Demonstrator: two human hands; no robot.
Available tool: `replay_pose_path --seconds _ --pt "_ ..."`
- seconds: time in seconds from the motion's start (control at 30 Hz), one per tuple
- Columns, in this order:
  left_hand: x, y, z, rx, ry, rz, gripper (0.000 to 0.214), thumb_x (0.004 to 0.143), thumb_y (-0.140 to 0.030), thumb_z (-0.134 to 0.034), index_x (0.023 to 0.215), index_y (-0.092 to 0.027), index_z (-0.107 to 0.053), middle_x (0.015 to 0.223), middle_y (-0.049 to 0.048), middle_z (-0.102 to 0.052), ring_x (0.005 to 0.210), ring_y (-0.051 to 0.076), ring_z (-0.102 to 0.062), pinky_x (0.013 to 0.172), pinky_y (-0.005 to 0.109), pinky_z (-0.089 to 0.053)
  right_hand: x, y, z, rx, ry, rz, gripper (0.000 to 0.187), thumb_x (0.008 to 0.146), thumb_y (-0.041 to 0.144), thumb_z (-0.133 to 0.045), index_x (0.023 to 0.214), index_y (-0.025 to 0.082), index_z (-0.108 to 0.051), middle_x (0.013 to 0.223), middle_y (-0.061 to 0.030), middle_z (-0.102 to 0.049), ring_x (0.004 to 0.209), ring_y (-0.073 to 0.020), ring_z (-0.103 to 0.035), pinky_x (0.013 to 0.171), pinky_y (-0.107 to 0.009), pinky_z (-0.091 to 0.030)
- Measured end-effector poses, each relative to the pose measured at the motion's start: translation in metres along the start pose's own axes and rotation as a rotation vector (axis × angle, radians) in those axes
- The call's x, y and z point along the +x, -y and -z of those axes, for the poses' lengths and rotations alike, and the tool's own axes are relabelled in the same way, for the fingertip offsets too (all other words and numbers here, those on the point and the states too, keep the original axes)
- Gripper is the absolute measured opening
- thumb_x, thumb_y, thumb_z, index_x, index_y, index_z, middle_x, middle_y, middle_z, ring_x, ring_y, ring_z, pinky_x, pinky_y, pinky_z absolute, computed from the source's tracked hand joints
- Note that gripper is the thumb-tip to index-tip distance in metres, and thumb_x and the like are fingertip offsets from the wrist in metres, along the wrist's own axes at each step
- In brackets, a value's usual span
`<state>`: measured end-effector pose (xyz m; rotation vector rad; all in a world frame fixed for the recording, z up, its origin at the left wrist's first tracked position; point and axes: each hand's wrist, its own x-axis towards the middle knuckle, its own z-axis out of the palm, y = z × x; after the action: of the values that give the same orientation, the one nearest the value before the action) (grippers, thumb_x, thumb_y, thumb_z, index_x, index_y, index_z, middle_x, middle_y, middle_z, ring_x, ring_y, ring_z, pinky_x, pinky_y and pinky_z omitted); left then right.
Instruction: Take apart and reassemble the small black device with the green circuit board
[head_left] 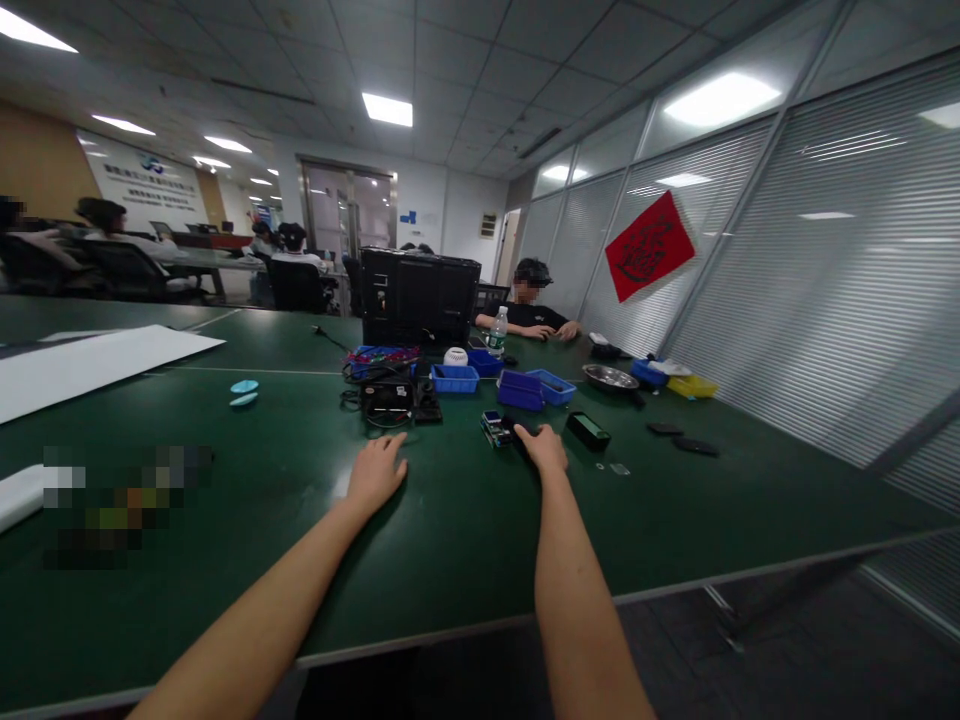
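Note:
My left hand (pixel 377 473) lies on the green table with its fingers spread, holding nothing. A black device with cables (pixel 388 402) is just beyond its fingertips. My right hand (pixel 546 449) reaches forward with thumb and fingers apart, over or against a dark object (pixel 523 440) that it partly covers. Whether it touches that object firmly I cannot tell. Left of this hand sits a small stack of circuit boards (pixel 495 429) with a little screen. To its right is a black case with a green inside (pixel 589 431).
Blue bins (pixel 454 378), a dark blue box (pixel 520 390), a water bottle (pixel 497 331) and a black monitor-like box (pixel 420 297) stand farther back. A metal bowl (pixel 610 377) and yellow tray (pixel 692 386) are right. A person (pixel 531 305) sits across the table (pixel 435 560).

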<state>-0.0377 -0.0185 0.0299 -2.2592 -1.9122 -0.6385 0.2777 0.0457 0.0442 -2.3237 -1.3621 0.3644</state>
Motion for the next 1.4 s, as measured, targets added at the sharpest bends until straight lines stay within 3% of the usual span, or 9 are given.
replay_pose_path --seconds 0.17,0.37,0.5,0.7,0.77,0.87,1.0,1.23,1.4 --pt "-0.006 0.006 -0.006 -0.107 -0.016 -0.075 0.046 0.079 -0.028 -0.045 0.124 -0.018 -0.043 0.111 0.0084 -0.054 0.099 0.021 -0.047 0.087 0.031 -0.036 -0.004 0.0 0.003 0.067 -0.063 -0.033 0.05 0.072 0.053 -0.051 0.107 0.018 -0.055 0.109 -0.0148 -0.056 0.099 -0.028 -0.055 0.077 -0.036 -0.043" --pt "-0.004 0.011 -0.008 -0.168 -0.007 -0.045 0.046 0.078 -0.029 -0.045 0.123 -0.017 -0.044 0.109 0.0089 -0.055 0.096 0.021 -0.05 0.087 0.033 -0.037 -0.007 0.007 0.006 0.424 -0.344 -0.064 0.046 0.083 0.05 -0.033 0.097 0.012 -0.056 0.085 -0.0149 -0.064 0.075 -0.0229 -0.063 0.069 -0.033 -0.048" --pt "-0.002 0.011 -0.011 -0.2 -0.019 -0.057 0.046 0.078 -0.03 -0.046 0.123 -0.017 -0.044 0.109 0.0093 -0.055 0.097 0.022 -0.05 0.087 0.033 -0.038 -0.022 0.034 -0.009 0.803 -0.089 0.118 0.051 0.086 0.05 -0.019 0.081 0.014 -0.054 0.051 -0.0045 -0.059 0.04 -0.0139 -0.055 0.041 -0.023 -0.044" --pt "0.002 0.015 -0.016 -0.303 -0.091 -0.085 0.065 0.075 -0.039 -0.052 0.132 -0.018 -0.029 0.124 0.0094 -0.047 0.112 0.023 -0.044 0.095 0.035 -0.034 -0.048 0.052 -0.035 0.547 0.529 0.446 0.04 0.083 0.05 -0.037 0.066 0.016 -0.05 0.036 0.0021 -0.05 0.027 -0.0105 -0.045 0.03 -0.018 -0.033" --pt "0.002 0.016 -0.018 -0.34 -0.074 -0.132 0.073 0.072 -0.042 -0.055 0.135 -0.02 -0.024 0.13 0.0084 -0.042 0.118 0.022 -0.041 0.098 0.035 -0.033 -0.051 0.051 -0.034 0.417 0.593 0.503 0.042 0.082 0.051 -0.037 0.065 0.015 -0.052 0.039 0.0003 -0.053 0.029 -0.0104 -0.047 0.034 -0.018 -0.034" --pt "0.002 0.015 -0.02 -0.366 -0.017 -0.181 0.08 0.069 -0.046 -0.058 0.136 -0.02 -0.021 0.135 0.0083 -0.037 0.122 0.022 -0.036 0.101 0.035 -0.03 -0.048 0.049 -0.026 0.263 0.361 0.531 0.047 0.083 0.05 -0.035 0.062 0.015 -0.057 0.045 -0.0023 -0.057 0.04 -0.0114 -0.053 0.045 -0.019 -0.038" --pt "0.006 0.009 -0.022 -0.389 0.061 -0.17 0.084 0.067 -0.049 -0.058 0.136 -0.018 -0.021 0.138 0.0098 -0.034 0.125 0.023 -0.032 0.102 0.035 -0.029 -0.04 0.045 -0.01 0.169 0.015 0.389 0.044 0.084 0.045 -0.033 0.066 0.019 -0.064 0.062 -0.0036 -0.064 0.064 -0.0142 -0.059 0.057 -0.02 -0.037" --pt "0.015 -0.034 -0.025 -0.495 0.157 -0.33 0.093 0.057 -0.047 -0.068 0.135 -0.023 -0.023 0.142 0.0076 -0.025 0.128 0.023 -0.026 0.104 0.036 -0.024 -0.032 0.034 -0.006 0.111 -0.206 0.242 0.035 0.081 0.044 -0.039 0.089 0.022 -0.064 0.09 -0.0062 -0.063 0.082 -0.0188 -0.057 0.065 -0.024 -0.039" --pt "0.009 -0.062 -0.022 -0.545 0.165 -0.439 0.057 0.066 -0.029 -0.063 0.121 -0.028 -0.046 0.13 0.0031 -0.041 0.117 0.02 -0.041 0.099 0.032 -0.032 -0.026 0.031 -0.02 0.074 -0.17 0.349 0.046 0.072 0.039 -0.054 0.115 0.021 -0.053 0.103 -0.01 -0.057 0.093 -0.0211 -0.054 0.078 -0.027 -0.039"
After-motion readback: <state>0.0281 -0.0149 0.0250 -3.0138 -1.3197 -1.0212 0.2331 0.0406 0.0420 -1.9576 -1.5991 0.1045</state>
